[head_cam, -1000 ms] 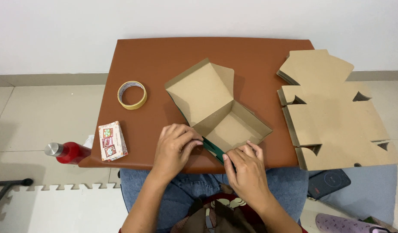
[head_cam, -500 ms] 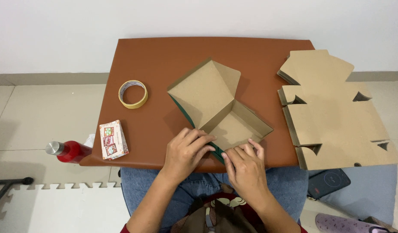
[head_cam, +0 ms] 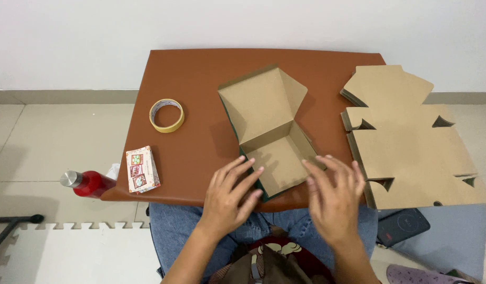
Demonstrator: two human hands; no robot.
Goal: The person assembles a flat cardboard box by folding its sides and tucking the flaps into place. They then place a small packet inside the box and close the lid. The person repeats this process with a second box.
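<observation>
Both hands, left hand (head_cam: pixel 229 192) and right hand (head_cam: pixel 335 194), hover palm-down with fingers spread, flanking the cardboard box (head_cam: pixel 272 134).

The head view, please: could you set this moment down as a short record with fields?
surface: brown table, light tiled floor around it
left hand: open, fingers on the near left wall of the cardboard box
right hand: open, blurred, by the box's near right wall; contact unclear
box: tray folded up, lid flap standing open
right of box: stack of flat box blanks
left of box: tape roll, small printed carton at the table edge
floor: red bottle
</observation>
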